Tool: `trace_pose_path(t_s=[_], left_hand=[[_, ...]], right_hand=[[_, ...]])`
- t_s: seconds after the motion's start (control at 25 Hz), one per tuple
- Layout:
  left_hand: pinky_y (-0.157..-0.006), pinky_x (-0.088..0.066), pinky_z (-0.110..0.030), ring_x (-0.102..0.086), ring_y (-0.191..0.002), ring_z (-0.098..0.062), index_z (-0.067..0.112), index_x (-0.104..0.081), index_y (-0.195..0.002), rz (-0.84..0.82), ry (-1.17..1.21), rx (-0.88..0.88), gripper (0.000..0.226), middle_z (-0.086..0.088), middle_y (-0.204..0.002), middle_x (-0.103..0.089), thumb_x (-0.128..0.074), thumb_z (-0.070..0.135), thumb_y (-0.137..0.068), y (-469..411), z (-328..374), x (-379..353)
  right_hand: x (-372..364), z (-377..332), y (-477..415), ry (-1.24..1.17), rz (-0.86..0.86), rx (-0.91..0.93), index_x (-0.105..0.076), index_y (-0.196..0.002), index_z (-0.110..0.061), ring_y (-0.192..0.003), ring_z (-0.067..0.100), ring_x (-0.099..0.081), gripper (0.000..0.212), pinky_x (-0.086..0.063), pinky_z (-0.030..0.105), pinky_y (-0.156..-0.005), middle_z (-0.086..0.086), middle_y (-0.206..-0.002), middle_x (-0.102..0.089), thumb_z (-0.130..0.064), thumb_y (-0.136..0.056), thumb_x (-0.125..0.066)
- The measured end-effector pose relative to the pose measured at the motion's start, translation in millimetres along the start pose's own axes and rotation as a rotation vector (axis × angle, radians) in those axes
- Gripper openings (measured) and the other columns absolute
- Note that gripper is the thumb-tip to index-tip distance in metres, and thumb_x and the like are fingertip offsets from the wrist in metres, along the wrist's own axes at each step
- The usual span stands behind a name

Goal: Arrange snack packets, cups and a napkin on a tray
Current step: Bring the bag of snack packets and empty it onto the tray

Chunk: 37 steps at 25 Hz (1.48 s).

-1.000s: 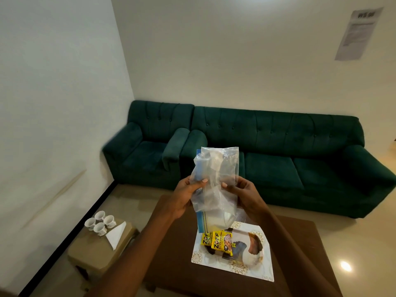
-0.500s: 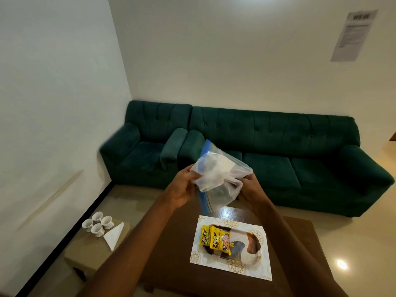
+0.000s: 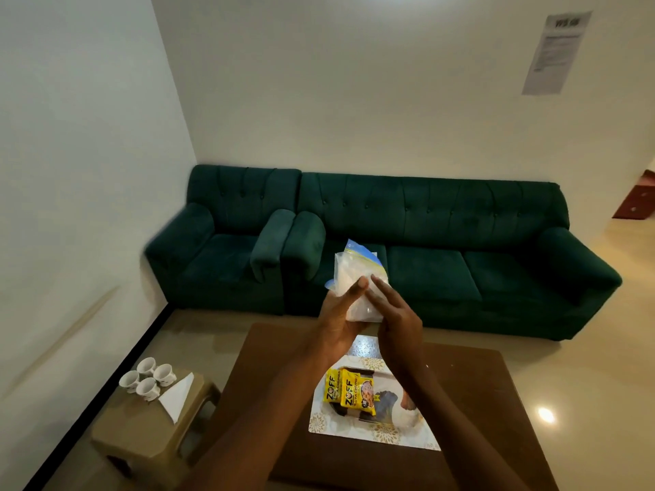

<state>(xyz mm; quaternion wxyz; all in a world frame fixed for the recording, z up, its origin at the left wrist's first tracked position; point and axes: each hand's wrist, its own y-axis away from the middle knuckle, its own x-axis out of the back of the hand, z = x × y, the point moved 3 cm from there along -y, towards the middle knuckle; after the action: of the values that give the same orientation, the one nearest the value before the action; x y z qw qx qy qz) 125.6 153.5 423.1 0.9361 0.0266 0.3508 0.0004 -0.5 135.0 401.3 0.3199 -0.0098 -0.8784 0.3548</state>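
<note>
Your left hand [image 3: 336,324] pinches the folded plastic bag [image 3: 354,271] above the tray [image 3: 372,434], right hand [image 3: 397,317] flat against it. Press evenly; snack packets [image 3: 351,389] lie on the tray, cups [image 3: 147,377] and napkin [image 3: 176,398] on the stool [image 3: 141,430].

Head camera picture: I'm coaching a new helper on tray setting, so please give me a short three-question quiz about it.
1. How many cups stand on the stool?
2. True or false: the napkin lies on the tray.
3. What is between the left hand and the right hand? A) a cup B) a plastic bag C) the napkin

Key: 1. Four. 2. False: it lies on the stool beside the cups. 3. B.
</note>
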Motion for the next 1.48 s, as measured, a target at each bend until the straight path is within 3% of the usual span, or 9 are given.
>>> trace_pose_path(t_s=[0.16,0.36,0.56,0.8,1.04,1.16,1.28,1.4,1.48], left_hand=[[-0.070,-0.064,-0.039,-0.077,-0.096,-0.031,0.003,-0.064,-0.130,0.252,-0.112,0.054,0.036,-0.018,-0.110,-0.077,-0.068,0.005,-0.094,-2.5,-1.9,16.0],[-0.061,-0.063,-0.037,-0.077,-0.084,-0.024,0.010,-0.064,-0.131,0.167,-0.208,0.141,0.036,-0.008,-0.101,-0.079,-0.058,0.000,-0.097,11.9,-19.2,12.8],[-0.066,-0.061,-0.040,-0.073,-0.096,-0.028,0.018,-0.058,-0.139,0.054,-0.215,0.292,0.049,-0.014,-0.118,-0.073,-0.043,-0.006,-0.100,22.1,-56.6,12.2],[-0.098,-0.055,-0.053,-0.067,-0.120,-0.032,0.013,-0.060,-0.140,0.023,-0.104,0.513,0.041,-0.019,-0.138,-0.065,-0.049,0.020,-0.102,32.9,-92.3,16.1],[-0.092,-0.059,-0.047,-0.070,-0.116,-0.032,0.012,-0.067,-0.133,0.158,-0.328,0.597,0.040,-0.016,-0.130,-0.071,-0.070,0.029,-0.096,41.2,-168.3,-4.5],[-0.106,-0.052,-0.055,-0.068,-0.120,-0.039,0.006,-0.066,-0.133,0.142,-0.401,0.611,0.041,-0.020,-0.127,-0.071,-0.068,0.026,-0.097,45.2,-214.9,-10.7],[-0.100,-0.058,-0.047,-0.071,-0.115,-0.035,0.004,-0.063,-0.133,-0.025,-0.474,0.654,0.041,-0.017,-0.124,-0.073,-0.068,0.024,-0.098,49.3,-269.5,-43.1],[-0.093,-0.061,-0.040,-0.072,-0.113,-0.033,0.004,-0.064,-0.132,-0.246,-0.562,0.738,0.041,-0.015,-0.124,-0.074,-0.070,0.024,-0.096,55.7,-329.0,-88.3],[-0.094,-0.061,-0.044,-0.072,-0.111,-0.035,0.000,-0.066,-0.127,-0.305,-0.658,0.778,0.040,-0.020,-0.123,-0.073,-0.075,0.017,-0.092,54.9,-365.4,-110.2]], right_hand=[[8.6,-7.1,13.9,0.141,-0.188,0.037,-0.060,-0.146,-0.025,-0.132,0.021,-0.058,0.053,-0.062,0.035,-0.086,-0.004,-0.159,-0.049,-0.015,-0.095,-0.063],[24.6,-18.0,14.2,0.234,-0.027,-0.066,-0.041,-0.159,-0.028,-0.148,0.017,-0.035,0.061,-0.034,0.033,-0.114,-0.003,-0.170,-0.028,-0.054,-0.104,-0.038],[12.4,0.1,44.3,0.292,-0.309,-0.257,-0.013,-0.166,-0.034,-0.161,0.021,-0.013,0.060,-0.022,0.048,-0.127,-0.002,-0.175,-0.008,-0.052,-0.110,-0.026],[19.6,23.2,96.3,0.299,-0.320,-0.399,-0.017,-0.165,-0.038,-0.161,0.024,-0.012,0.057,-0.015,0.049,-0.130,-0.003,-0.174,-0.015,-0.054,-0.111,-0.022],[37.9,54.6,160.6,0.375,-0.405,-0.470,-0.035,-0.160,-0.032,-0.158,0.028,-0.022,0.052,-0.021,0.051,-0.128,-0.001,-0.171,-0.025,-0.048,-0.111,-0.029],[74.1,78.9,204.7,0.154,-0.066,-0.796,-0.043,-0.155,-0.026,-0.145,0.021,-0.043,0.053,-0.044,0.040,-0.116,0.003,-0.162,-0.038,-0.049,-0.107,-0.046],[136.5,115.6,258.1,-0.235,0.305,-1.245,-0.050,-0.144,-0.017,-0.122,0.017,-0.064,0.062,-0.058,0.034,-0.098,0.003,-0.140,-0.060,-0.042,-0.093,-0.074],[193.1,159.8,307.2,-0.708,0.337,-1.379,-0.062,-0.134,-0.009,-0.111,0.028,-0.075,0.048,-0.064,0.039,-0.090,0.007,-0.120,-0.077,-0.019,-0.091,-0.080],[234.1,183.1,334.4,-0.654,0.304,-1.407,-0.066,-0.130,-0.011,-0.104,0.025,-0.077,0.046,-0.065,0.038,-0.081,0.006,-0.115,-0.078,-0.015,-0.088,-0.082]])
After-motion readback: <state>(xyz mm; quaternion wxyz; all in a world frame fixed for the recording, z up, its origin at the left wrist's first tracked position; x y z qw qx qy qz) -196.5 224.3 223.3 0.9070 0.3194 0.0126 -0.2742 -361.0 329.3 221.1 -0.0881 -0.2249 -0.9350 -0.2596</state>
